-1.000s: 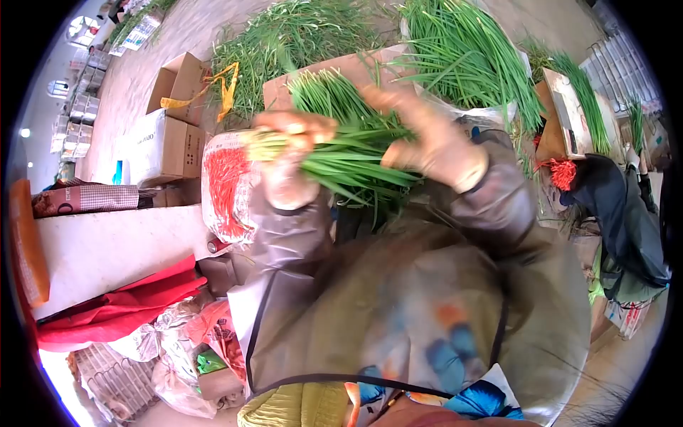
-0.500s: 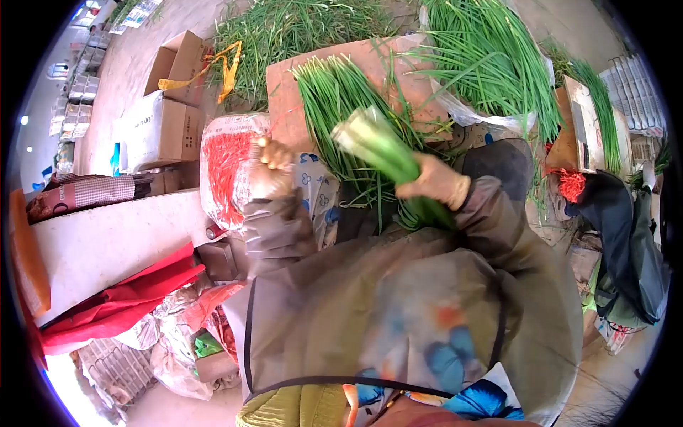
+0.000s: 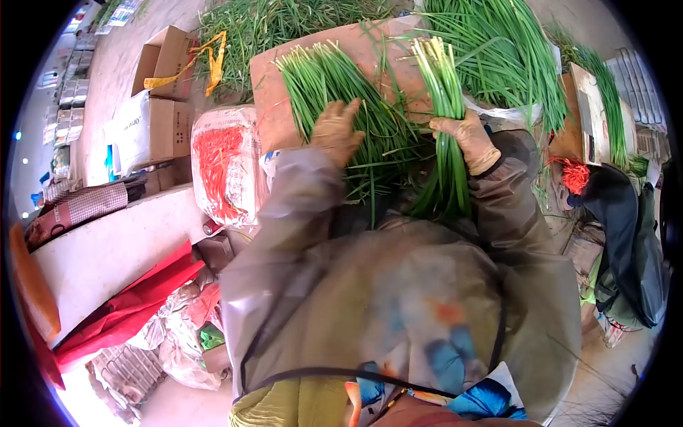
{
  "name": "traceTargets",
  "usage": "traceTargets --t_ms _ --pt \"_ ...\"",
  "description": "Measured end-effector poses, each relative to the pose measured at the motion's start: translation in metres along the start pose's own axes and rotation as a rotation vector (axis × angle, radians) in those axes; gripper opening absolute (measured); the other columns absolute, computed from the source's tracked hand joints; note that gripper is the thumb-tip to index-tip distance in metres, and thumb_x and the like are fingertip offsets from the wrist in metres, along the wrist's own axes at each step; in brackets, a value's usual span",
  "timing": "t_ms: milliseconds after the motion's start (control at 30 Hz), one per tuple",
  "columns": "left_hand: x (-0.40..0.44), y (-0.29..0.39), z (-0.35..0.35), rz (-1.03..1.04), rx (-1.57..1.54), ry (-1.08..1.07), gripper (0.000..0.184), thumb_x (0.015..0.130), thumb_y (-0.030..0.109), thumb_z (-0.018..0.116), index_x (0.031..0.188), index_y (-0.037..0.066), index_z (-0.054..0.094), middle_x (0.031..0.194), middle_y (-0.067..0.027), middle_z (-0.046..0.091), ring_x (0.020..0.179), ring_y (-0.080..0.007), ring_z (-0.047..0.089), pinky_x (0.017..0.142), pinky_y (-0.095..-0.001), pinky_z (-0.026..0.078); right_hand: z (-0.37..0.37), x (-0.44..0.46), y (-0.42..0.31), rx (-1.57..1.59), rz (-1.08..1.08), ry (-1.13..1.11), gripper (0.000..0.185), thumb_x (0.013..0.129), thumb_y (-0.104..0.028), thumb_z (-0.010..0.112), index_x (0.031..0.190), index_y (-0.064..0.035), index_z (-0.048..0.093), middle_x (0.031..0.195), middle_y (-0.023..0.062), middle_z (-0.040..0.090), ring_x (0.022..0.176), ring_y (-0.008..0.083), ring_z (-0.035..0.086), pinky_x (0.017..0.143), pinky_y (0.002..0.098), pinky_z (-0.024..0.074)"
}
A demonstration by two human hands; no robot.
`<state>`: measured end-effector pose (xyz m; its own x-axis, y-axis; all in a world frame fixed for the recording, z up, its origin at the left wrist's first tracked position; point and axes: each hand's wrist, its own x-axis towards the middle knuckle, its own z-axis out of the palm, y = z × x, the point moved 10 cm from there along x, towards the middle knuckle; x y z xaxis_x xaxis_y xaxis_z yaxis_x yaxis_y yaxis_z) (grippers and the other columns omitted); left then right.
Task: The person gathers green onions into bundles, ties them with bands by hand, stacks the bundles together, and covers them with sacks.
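Observation:
My right hand (image 3: 468, 139), in a thin glove, is wrapped round a bunch of garlic chives (image 3: 442, 89). Its pale cut ends point away from me and the green leaves hang down toward my lap. My left hand (image 3: 338, 133), gloved too, lies with fingers spread on the left side of a loose pile of garlic chives (image 3: 356, 89). That pile rests on a reddish-brown board (image 3: 274, 92) in front of me. Left of the board, a bag of red ties (image 3: 220, 167) sits close to my left forearm.
More chives (image 3: 491, 64) lie on plastic sheeting at the far right, and a loose green heap (image 3: 284, 25) lies beyond the board. An open cardboard box (image 3: 167, 67) stands at the left above a white slab (image 3: 121, 228). Another red bundle (image 3: 573, 174) hangs at right.
My left hand has moved from beside the red ties onto the chive pile and its fingers have spread. The bunch in my right hand has swung from leaning left to nearly upright, farther right.

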<state>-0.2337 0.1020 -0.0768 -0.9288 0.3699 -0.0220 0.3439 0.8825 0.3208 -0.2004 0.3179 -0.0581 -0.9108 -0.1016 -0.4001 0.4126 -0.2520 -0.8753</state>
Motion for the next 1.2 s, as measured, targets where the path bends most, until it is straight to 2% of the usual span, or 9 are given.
traceTargets --t_ms 100,233,367,533,667,767,967,1000,1200 --pt "0.012 0.027 0.07 -0.2 0.225 -0.314 0.067 0.077 0.032 0.06 0.134 0.015 0.03 0.129 -0.022 0.039 0.113 -0.0364 0.045 0.096 -0.0392 0.036 -0.001 -0.002 -0.004 -0.007 -0.026 0.011 0.027 0.073 -0.005 0.066 0.097 -0.0003 0.055 0.076 0.0064 0.059 0.063 0.0133 0.056 0.056 0.0262 0.0462" --pt "-0.057 0.116 0.142 0.014 0.05 -0.881 0.056 0.078 0.032 0.055 0.129 0.016 0.038 0.126 -0.0153 0.045 0.111 -0.0287 0.048 0.093 -0.0374 0.038 -0.013 -0.005 -0.014 -0.005 0.018 0.074 0.027 0.073 -0.005 0.066 0.097 -0.0001 0.055 0.077 0.0067 0.06 0.062 0.0131 0.055 0.056 0.0258 0.0459" --pt "-0.085 0.135 0.13 0.119 -0.18 -0.914 0.046 0.08 0.028 0.052 0.123 0.015 0.047 0.12 -0.0121 0.05 0.104 -0.0246 0.052 0.089 -0.0367 0.04 -0.017 0.014 -0.007 -0.045 0.025 0.06 0.026 0.073 -0.006 0.065 0.097 -0.0009 0.055 0.077 0.0067 0.06 0.061 0.0129 0.055 0.056 0.0259 0.0454" --pt "-0.064 0.054 0.036 0.129 -0.509 -0.691 0.032 0.081 0.025 0.051 0.109 0.011 0.058 0.108 -0.0114 0.058 0.097 -0.0245 0.056 0.086 -0.0361 0.042 0.018 0.042 -0.039 -0.042 0.016 0.004 0.024 0.071 -0.01 0.068 0.091 -0.0023 0.057 0.072 0.0046 0.058 0.061 0.0135 0.055 0.054 0.0255 0.0452" --pt "-0.051 -0.085 0.008 -0.441 -0.996 -0.334 0.019 0.081 0.02 0.06 0.095 0.008 0.063 0.084 -0.0036 0.063 0.081 -0.013 0.057 0.073 -0.0259 0.045 0.067 0.094 -0.034 -0.205 0.013 -0.106 0.024 0.072 -0.015 0.068 0.09 -0.0023 0.058 0.067 0.0042 0.057 0.057 0.0113 0.054 0.048 0.0229 0.0428" --pt "-0.031 -0.166 -0.01 -0.508 -1.191 0.264 0.034 0.081 0.016 0.063 0.111 0.003 0.053 0.092 -0.0016 0.056 0.08 -0.0088 0.05 0.07 -0.0246 0.041 0.08 0.167 0.014 -0.5 -0.014 -0.052 0.045 0.066 -0.024 0.073 0.101 0.0007 0.059 0.09 0.0102 0.064 0.084 0.0221 0.059 0.077 0.0319 0.0455" --pt "-0.02 -0.239 0.082 -0.735 -0.982 0.515 0.045 0.077 0.021 0.069 0.115 0.004 0.05 0.102 -0.0063 0.054 0.092 -0.0182 0.05 0.083 -0.0317 0.04 0.127 0.215 0.086 -0.905 -0.101 0.203 0.085 0.065 -0.025 0.073 0.131 0.002 0.026 0.116 0.0238 0.051 0.108 0.035 0.05 0.093 0.0357 0.0379" --pt "-0.02 -0.229 0.069 -0.681 -0.986 0.625 0.051 0.074 0.025 0.068 0.115 0.0 0.05 0.101 -0.0182 0.056 0.094 -0.0293 0.053 0.085 -0.0368 0.041 0.128 0.212 0.082 -0.807 -0.116 0.186 0.084 0.066 -0.026 0.073 0.131 0.0031 0.028 0.12 0.024 0.048 0.113 0.0344 0.046 0.096 0.0351 0.0362" --pt "0.0 -0.212 0.027 -0.716 -0.652 0.598 0.06 0.074 0.03 0.068 0.12 0.0 0.045 0.108 -0.0222 0.054 0.103 -0.0341 0.049 0.09 -0.0401 0.037 0.117 0.217 0.074 -0.596 -0.172 0.102 0.073 0.067 -0.017 0.072 0.126 0.0039 0.034 0.116 0.0218 0.051 0.105 0.0316 0.052 0.09 0.0335 0.0388"
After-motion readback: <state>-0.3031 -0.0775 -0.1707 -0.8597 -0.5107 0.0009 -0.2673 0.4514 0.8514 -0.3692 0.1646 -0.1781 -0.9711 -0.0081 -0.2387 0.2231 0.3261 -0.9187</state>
